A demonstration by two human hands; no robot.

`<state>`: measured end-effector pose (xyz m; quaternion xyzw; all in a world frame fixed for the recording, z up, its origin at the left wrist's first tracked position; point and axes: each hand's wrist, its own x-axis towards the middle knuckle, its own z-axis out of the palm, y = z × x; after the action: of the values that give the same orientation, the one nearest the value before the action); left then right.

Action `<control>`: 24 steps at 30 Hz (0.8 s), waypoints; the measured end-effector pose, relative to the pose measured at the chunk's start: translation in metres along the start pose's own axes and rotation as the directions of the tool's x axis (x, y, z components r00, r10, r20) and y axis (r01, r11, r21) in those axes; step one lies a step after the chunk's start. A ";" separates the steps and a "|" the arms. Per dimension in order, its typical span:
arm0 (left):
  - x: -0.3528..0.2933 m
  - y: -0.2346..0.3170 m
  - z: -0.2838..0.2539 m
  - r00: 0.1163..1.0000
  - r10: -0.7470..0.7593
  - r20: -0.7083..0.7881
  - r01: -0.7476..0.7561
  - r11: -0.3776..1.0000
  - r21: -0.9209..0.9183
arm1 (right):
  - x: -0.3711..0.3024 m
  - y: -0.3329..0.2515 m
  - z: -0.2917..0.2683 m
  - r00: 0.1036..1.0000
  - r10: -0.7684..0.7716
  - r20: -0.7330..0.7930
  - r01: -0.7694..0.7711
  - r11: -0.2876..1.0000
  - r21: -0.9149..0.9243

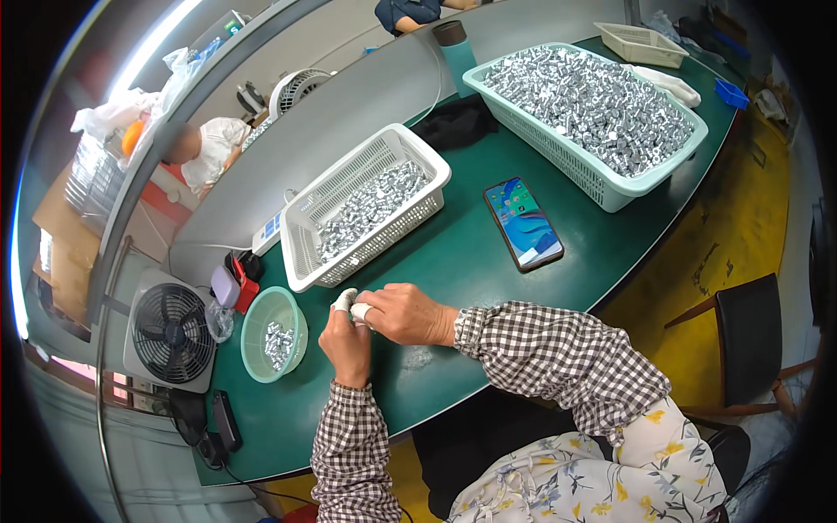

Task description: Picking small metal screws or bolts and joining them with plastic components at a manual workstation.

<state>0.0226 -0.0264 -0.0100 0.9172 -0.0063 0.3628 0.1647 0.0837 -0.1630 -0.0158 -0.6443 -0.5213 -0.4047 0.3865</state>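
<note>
My left hand point(347, 350) and my right hand point(406, 315) meet fingertip to fingertip over the green table, just in front of a white slotted basket. White covers wrap some of the fingertips. Both hands are closed in a pinch; whatever lies between the fingers is hidden. Small silvery metal parts point(373, 207) lie heaped in the white basket point(394, 234). Left of my left hand stands a light green bowl point(299, 338) with a smaller pile of silvery metal pieces point(278, 345) at its bottom.
A big pale green basket point(558, 155) heaped with metal parts stands at the far right. A lit phone point(524, 223) lies before it. A teal bottle point(455, 59), a black cloth point(455, 122) and a fan point(173, 333) stand around the table point(436, 261). Another person point(218, 150) sits beyond the partition.
</note>
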 end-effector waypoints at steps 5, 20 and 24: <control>0.010 -0.013 -0.002 0.984 -0.141 0.110 0.155 0.980 -0.128 | 0.003 0.015 -0.003 0.980 0.171 -0.100 -0.170 0.985 0.021; 0.044 -0.024 -0.004 0.912 -0.236 0.334 0.298 0.943 -0.149 | -0.001 0.037 -0.002 0.865 0.490 -0.109 -0.479 0.871 0.108; 0.029 -0.006 0.014 0.957 0.026 0.290 -0.065 0.990 0.126 | -0.005 0.045 0.000 0.863 0.492 -0.117 -0.485 0.871 0.084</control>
<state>0.0544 -0.0218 -0.0022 0.9688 -0.0268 0.2286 0.0916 0.1273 -0.1717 -0.0235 -0.7162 -0.3242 -0.3227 0.5270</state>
